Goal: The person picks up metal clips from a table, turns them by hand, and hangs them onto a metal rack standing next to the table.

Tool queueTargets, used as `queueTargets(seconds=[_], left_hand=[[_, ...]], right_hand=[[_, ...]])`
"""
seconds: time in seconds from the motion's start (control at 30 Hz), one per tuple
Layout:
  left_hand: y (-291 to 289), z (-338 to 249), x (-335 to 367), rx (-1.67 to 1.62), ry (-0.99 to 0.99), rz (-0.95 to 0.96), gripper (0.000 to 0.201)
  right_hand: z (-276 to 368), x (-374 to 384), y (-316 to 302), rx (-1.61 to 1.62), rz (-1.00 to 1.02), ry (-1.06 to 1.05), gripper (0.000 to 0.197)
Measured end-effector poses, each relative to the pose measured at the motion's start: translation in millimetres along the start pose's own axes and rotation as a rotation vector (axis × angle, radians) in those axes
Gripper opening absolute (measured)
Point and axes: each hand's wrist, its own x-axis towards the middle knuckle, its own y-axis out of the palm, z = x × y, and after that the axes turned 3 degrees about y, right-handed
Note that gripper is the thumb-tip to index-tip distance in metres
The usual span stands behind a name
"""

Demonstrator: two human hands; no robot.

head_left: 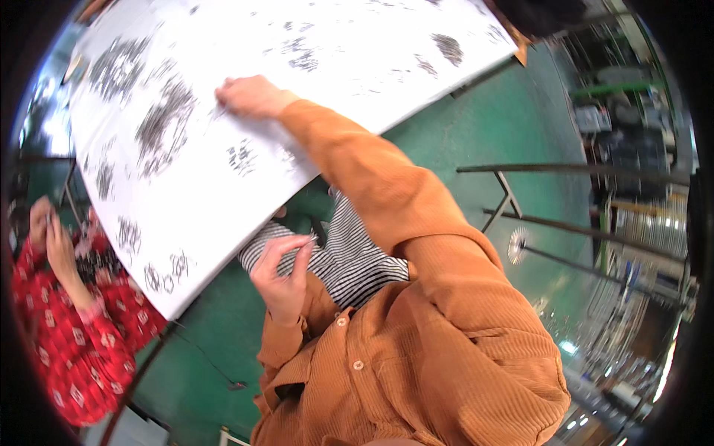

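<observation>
My right hand reaches over the white table, fingertips drawn together at its surface beside a pile of thin dark pieces. Whatever those fingers may hold is too small to make out. Close to my body, over my striped trousers, my left hand is raised with thumb and forefinger pinched. Something tiny shows at its fingertips, its kind unclear. A smaller cluster of dark pieces lies nearer to me, below my right forearm.
Several more piles of dark pieces are spread over the table. At the left a person in a red patterned top sits at the table's edge, hands raised. Metal bars and loaded shelves stand at the right above the green floor.
</observation>
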Motion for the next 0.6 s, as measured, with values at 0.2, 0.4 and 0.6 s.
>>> queueTargets(seconds=[0.2, 0.4, 0.6], left_hand=[[27, -2, -11, -0.004, -0.048, -0.013, 0.013], [29, -6, -18, -0.017, -0.079, 0.017, 0.012], [37, -6, -16, -0.035, -0.087, 0.013, 0.011]], right_hand=[[-3, -33, -15, -0.168, -0.099, -0.031, 0.018], [-28, -134, -85, 0.242, -0.314, 0.131, 0.022], [-195, -257, -147, 0.255, -0.695, 0.821, 0.010]])
